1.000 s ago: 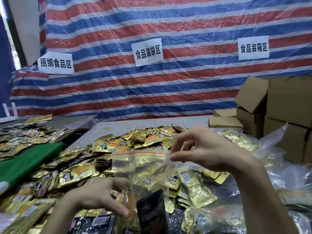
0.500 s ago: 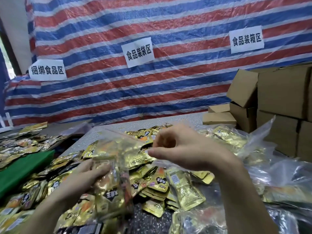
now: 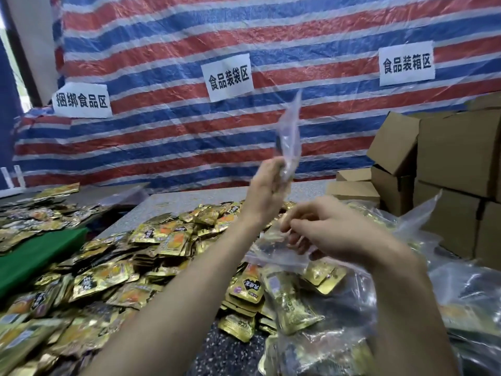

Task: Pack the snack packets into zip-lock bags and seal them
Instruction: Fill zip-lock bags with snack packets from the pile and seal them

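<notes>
In the centre of the frame the left hand [image 3: 267, 189] is raised above the table [image 3: 189, 202], fingers curled round the lower end of a clear zip-lock bag [image 3: 290, 139] that stands upright against the striped tarp [image 3: 189, 36]; motion blur hides what it contains. Just below and to the right, the right hand [image 3: 336, 232] pinches the top edge of a second zip-lock bag [image 3: 273, 256], which hangs flat over the gold snack packets [image 3: 162, 240] heaped across the lower left and centre. Cardboard boxes [image 3: 455, 164] are stacked at the right edge.
</notes>
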`<state>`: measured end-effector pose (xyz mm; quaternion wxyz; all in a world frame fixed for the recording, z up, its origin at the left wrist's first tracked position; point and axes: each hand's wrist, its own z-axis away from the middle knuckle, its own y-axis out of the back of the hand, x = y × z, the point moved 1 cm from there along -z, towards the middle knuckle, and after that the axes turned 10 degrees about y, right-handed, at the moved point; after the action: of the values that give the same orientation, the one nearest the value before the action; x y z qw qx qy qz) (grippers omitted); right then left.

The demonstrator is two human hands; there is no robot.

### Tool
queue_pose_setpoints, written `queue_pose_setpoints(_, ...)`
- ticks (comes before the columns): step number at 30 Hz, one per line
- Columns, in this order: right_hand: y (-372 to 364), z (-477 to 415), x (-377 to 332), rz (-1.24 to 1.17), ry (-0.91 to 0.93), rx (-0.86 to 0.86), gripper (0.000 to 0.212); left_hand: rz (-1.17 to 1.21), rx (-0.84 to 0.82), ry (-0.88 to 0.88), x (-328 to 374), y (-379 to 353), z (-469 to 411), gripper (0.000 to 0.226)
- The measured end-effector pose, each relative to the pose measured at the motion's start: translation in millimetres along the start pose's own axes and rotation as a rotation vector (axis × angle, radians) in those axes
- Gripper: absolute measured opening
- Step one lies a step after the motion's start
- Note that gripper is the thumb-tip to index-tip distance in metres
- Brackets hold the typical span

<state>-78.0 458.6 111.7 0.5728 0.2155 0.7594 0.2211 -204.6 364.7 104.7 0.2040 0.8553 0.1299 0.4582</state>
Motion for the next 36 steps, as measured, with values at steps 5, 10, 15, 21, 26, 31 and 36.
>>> queue_pose_setpoints(5, 5.9, 0.9, 5.7, -0.036, 0.043, 0.088, 0.024, -0.422, -0.676, 0.083, -27.7, -40.6, 33.6, 0.026)
queue_pose_setpoints(10, -7.8, -10.7, 6.3, 0.025, 0.072, -0.026, 0.019, -0.419, -0.645, -0.025, -37.0, -15.5, 35.8, 0.009)
queue_pose_setpoints(15, -37.0, -22.1, -11.7, 0.046, 0.186, -0.162, 0.016, -0.385, -0.422, 0.131, -62.1, 24.7, 73.8, 0.026)
queue_pose_setpoints(21, -81.0, -31.1, -41.6, 0.145, 0.376, -0.337, 0.011, -0.282, -0.058, 0.233, -114.3, 128.7, 153.4, 0.019)
queue_pose_setpoints(26, -97.3, -34.2, -45.9, 0.181, 0.408, -0.43, 0.009, -0.456, 0.224, 0.534, -173.5, 226.4, 202.6, 0.012)
queue_pose_setpoints(31, -94.5, -36.5, -42.4, 0.2, 0.429, -0.425, 0.011, -1.064, 0.263, 0.904, -219.4, 298.6, 253.6, 0.039)
queue_pose_setpoints(36, -95.6, -34.4, -42.4, 0.217, 0.428, -0.4, 0.009, -1.087, 0.285, 0.951, -232.0, 316.3, 281.6, 0.038)
